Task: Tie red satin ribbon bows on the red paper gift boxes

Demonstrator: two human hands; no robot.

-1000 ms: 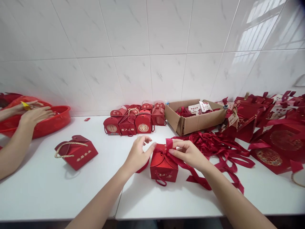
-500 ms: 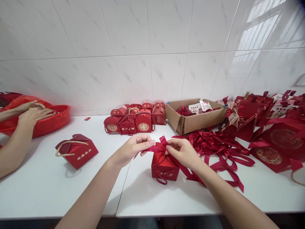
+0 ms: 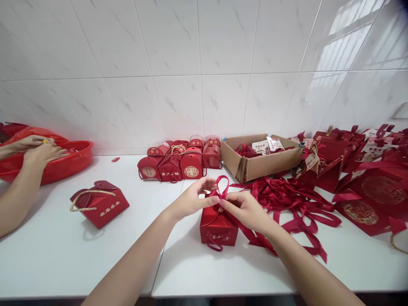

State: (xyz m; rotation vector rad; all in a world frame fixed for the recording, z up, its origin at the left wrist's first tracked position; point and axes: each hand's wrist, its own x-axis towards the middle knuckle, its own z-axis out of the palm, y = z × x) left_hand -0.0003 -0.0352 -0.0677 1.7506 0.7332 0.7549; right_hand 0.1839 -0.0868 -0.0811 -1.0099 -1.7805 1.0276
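Observation:
A small red gift box [image 3: 218, 227] stands on the white table [image 3: 95, 255] in front of me. A dark red ribbon [image 3: 223, 189] rises from its top in a loop. My left hand [image 3: 194, 199] pinches the ribbon on the left side of the loop. On the right side, my right hand [image 3: 244, 208] pinches it just above the box. The ribbon's tails trail off to the right under my right wrist.
A pile of loose red ribbons [image 3: 287, 199] lies right of the box, before a cardboard box [image 3: 255, 163]. Several finished red boxes [image 3: 178, 163] stand by the wall. A red bag with rope handle [image 3: 100, 204] lies left. Another person's hands [image 3: 41, 153] work in a red basin [image 3: 70, 159].
My hands have come together over the box and drawn the ribbon up into a loop. The other person's hands shifted slightly in the basin.

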